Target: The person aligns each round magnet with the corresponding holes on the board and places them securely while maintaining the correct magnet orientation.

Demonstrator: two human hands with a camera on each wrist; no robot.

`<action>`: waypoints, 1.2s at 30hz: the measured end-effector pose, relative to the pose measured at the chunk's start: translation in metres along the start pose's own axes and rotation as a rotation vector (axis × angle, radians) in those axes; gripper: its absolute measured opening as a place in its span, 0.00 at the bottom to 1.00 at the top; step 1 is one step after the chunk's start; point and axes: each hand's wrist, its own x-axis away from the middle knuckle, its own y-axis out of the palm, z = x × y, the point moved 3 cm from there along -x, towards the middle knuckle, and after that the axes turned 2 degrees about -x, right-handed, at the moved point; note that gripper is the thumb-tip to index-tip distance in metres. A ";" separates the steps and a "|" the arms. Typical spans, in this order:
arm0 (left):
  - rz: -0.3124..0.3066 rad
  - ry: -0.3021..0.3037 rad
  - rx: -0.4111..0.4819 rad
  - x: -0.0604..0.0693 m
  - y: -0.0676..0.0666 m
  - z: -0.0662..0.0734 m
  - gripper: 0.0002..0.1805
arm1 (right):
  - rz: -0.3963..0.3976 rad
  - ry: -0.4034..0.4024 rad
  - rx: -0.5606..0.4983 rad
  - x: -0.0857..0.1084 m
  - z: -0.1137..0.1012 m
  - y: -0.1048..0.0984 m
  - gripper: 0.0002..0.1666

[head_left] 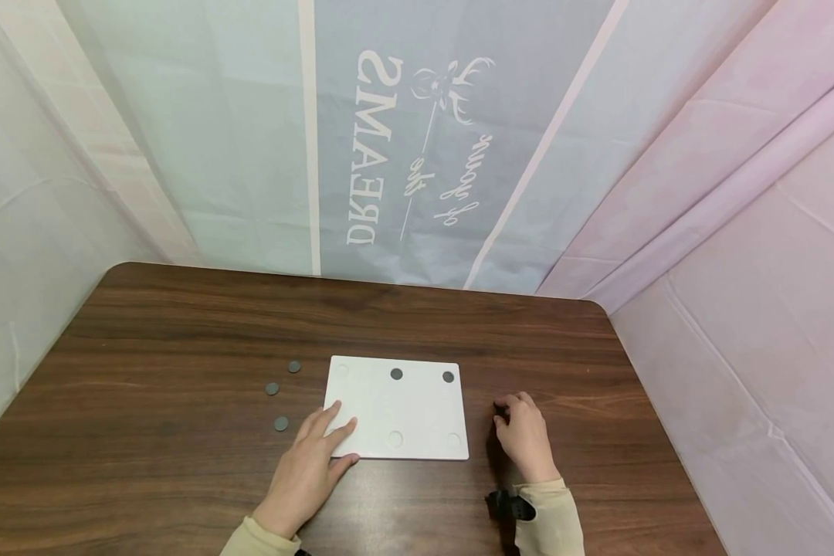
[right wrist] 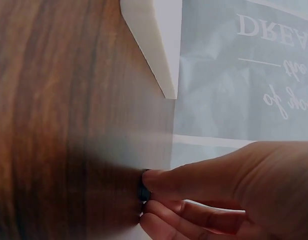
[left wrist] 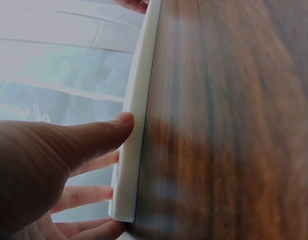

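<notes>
A white rectangular board with shallow round recesses lies on the table. Dark round discs fill two recesses along its far edge, one disc near the middle and another disc at the far right corner. My left hand rests with spread fingers on the board's near left corner; in the left wrist view the thumb lies against the board's edge. Right of the board, my right hand pinches a small dark disc between thumb and fingers, at the table surface.
Three loose dark discs lie left of the board: one disc farthest back, one disc in the middle, one disc nearest. The brown wooden table meets hanging printed cloth at its far side.
</notes>
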 end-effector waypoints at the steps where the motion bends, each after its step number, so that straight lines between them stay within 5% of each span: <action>1: -0.001 -0.001 0.002 0.000 0.000 0.000 0.25 | 0.007 -0.002 -0.002 0.000 0.000 0.001 0.09; 36: -0.020 -0.019 0.018 0.000 0.001 -0.001 0.25 | -0.016 0.033 -0.070 0.001 -0.001 0.006 0.08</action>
